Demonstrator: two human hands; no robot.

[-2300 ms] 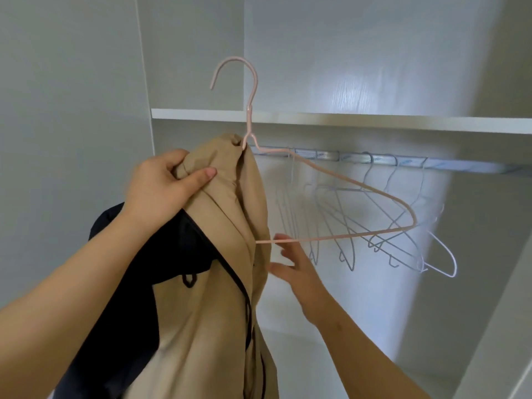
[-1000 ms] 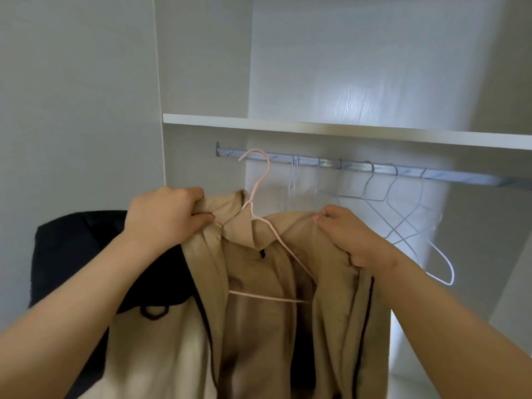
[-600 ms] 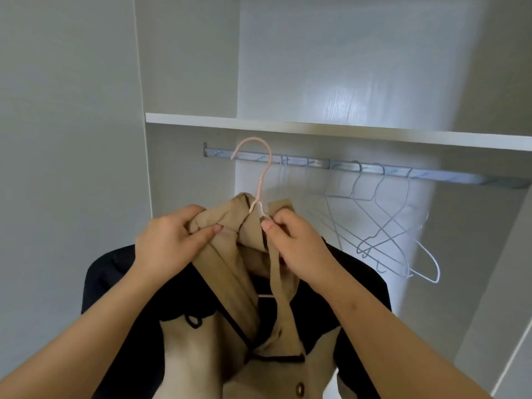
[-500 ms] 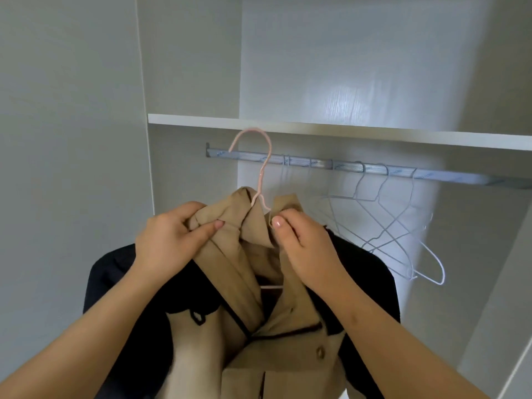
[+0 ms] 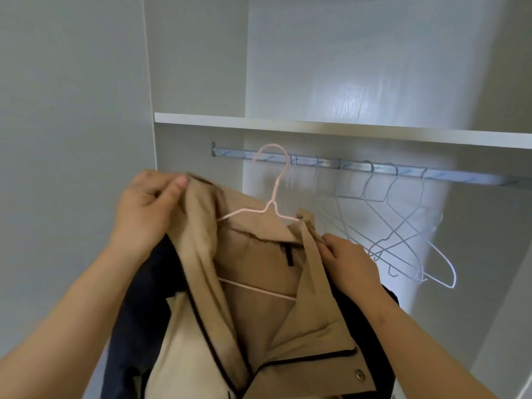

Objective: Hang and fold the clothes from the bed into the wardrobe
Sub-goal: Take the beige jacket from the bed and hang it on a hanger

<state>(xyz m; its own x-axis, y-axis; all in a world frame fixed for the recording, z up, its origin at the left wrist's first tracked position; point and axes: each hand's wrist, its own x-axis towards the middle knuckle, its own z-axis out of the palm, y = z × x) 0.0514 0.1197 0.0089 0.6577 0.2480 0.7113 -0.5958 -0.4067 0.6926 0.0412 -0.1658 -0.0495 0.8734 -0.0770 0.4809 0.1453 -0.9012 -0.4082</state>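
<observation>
A beige jacket (image 5: pixel 256 283) with dark navy sleeves and trim sits on a pink wire hanger (image 5: pixel 275 197). The hanger's hook is up at the metal wardrobe rail (image 5: pixel 403 169), near its left end; whether it rests on the rail I cannot tell. My left hand (image 5: pixel 146 208) pinches the jacket's left collar and shoulder and lifts it. My right hand (image 5: pixel 348 260) grips the right collar edge lower down. The jacket front hangs open, showing the hanger's bottom bar.
Several empty pale wire hangers (image 5: pixel 403 234) hang on the rail to the right of the jacket. A white shelf (image 5: pixel 345 129) runs just above the rail. The wardrobe's side panel (image 5: pixel 72 139) stands close on the left.
My hands have spread apart along the collar, the left up and out, the right down to the right. The jacket front has opened wider and the hook has come up to the rail.
</observation>
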